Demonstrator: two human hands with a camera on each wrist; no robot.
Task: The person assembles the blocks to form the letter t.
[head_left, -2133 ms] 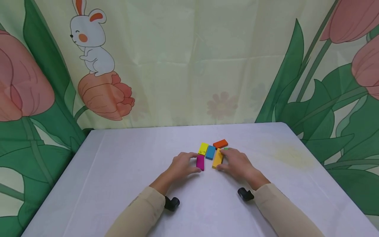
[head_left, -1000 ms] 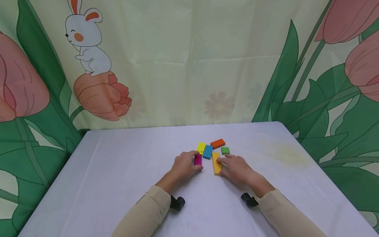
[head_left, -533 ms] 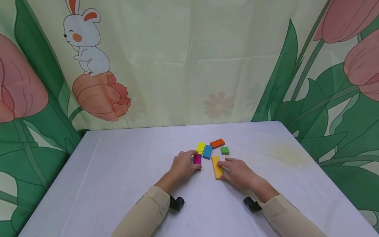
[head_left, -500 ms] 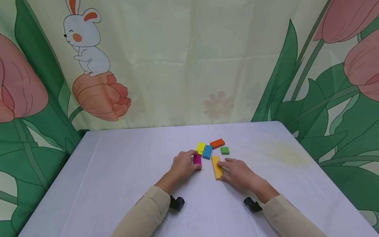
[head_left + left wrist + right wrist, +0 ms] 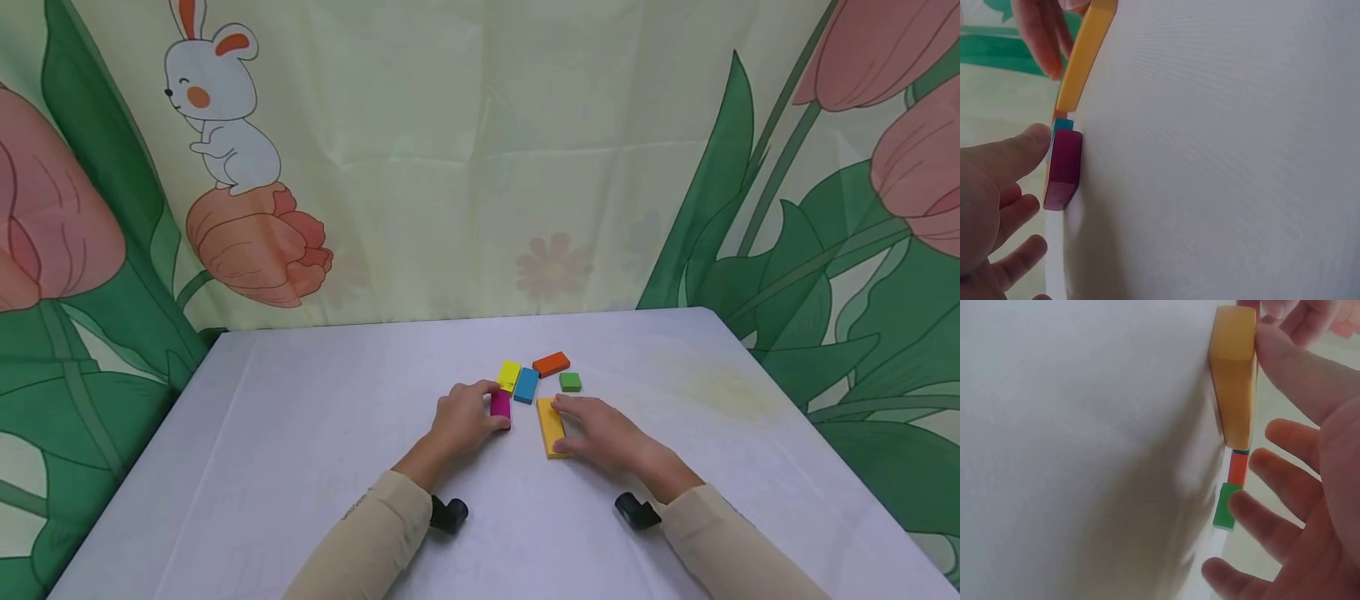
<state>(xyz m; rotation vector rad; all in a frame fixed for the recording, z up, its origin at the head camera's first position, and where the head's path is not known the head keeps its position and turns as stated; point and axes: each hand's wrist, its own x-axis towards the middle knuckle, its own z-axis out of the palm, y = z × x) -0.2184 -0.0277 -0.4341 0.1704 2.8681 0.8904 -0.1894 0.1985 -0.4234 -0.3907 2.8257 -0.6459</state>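
The orange block (image 5: 550,429) now lies nearer me on the surface (image 5: 337,400), apart from the others, so likely freer to shift; my right hand (image 5: 603,429) touches it, fingers loosely spread. My left hand (image 5: 456,422) touches the magenta block (image 5: 500,406), pinching or not I can't tell. The blue block (image 5: 527,386) and yellow block (image 5: 510,373) crowd its far end, the green block (image 5: 570,382) and red block (image 5: 551,364) beyond.

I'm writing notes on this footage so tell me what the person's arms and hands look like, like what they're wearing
The left hand and right hand are bare, without gloves. The left sleeve and right sleeve are long and beige; the left has a thin dark marking, too small to read. A small, rounded black device shows at each wrist.
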